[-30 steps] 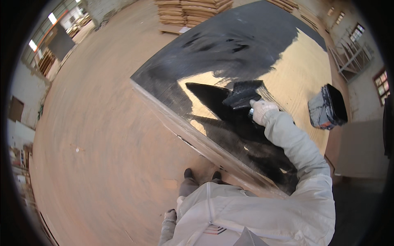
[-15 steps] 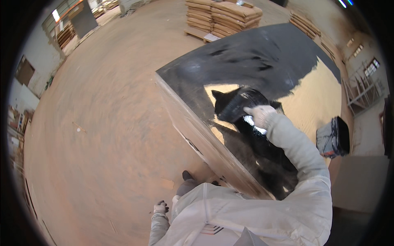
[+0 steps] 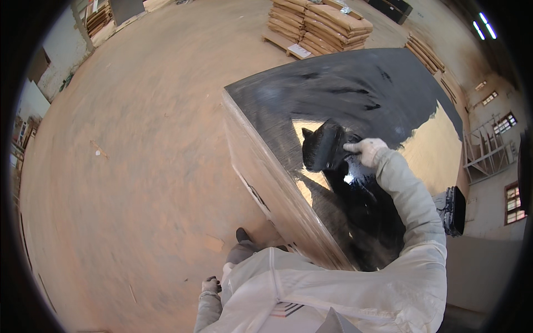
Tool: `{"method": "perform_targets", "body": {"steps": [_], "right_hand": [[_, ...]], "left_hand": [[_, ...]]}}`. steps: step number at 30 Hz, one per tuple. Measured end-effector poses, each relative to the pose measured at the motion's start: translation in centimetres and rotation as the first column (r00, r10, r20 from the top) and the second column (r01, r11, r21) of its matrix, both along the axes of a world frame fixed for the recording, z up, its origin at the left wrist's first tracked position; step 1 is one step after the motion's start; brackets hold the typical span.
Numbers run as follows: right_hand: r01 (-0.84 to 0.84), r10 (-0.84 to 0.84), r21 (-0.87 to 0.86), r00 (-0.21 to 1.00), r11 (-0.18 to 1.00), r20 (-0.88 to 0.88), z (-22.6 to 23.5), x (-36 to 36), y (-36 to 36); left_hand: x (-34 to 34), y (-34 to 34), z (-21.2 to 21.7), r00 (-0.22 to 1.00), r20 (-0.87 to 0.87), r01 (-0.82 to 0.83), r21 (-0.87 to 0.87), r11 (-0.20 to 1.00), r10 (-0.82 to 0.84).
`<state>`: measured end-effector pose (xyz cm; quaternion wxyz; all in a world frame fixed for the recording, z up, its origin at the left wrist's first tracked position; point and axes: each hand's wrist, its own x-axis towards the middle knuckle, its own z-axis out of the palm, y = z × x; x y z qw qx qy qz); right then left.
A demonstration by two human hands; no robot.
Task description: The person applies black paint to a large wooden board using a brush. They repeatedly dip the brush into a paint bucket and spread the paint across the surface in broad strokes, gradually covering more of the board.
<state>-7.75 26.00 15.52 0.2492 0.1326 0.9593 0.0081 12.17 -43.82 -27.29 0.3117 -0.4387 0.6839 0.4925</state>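
My right hand (image 3: 366, 151), in a pale glove, grips a wide scraper (image 3: 325, 145) coated in wet black paint. The thumb is pressed along the scraper, and the rest of the grip is partly hidden. The blade rests on or just above a large panel (image 3: 333, 83) mostly covered in black. Pale yellow areas show at its right and beside the blade; a glossy wet patch lies by my forearm. Low at my side hangs my left hand (image 3: 211, 284), gloved with dark fingertips. Its fingers are loosely bent, with nothing visible in them.
A paint-smeared bucket (image 3: 454, 211) stands at the panel's right, partly behind my sleeve. Beyond the far edge are stacked brown packages (image 3: 319, 28) on a pallet. A metal rack (image 3: 488, 147) is near the right wall. Dusty floor (image 3: 139, 166) spreads to the left.
The view has shifted, moving the panel and stack lower and rightward in the picture. The scraper is turned more upright, still in my right hand. My left hand stays low at my side.
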Motion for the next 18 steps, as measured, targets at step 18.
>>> {"method": "perform_targets", "body": {"steps": [18], "right_hand": [[-0.185, 0.188, -0.091, 0.982, 0.979, 0.029, -1.3, -9.8, 0.3]], "left_hand": [[-0.1, -1.0, 0.0, 0.993, 0.098, 0.070, -0.005, 0.998, -0.069]]}}
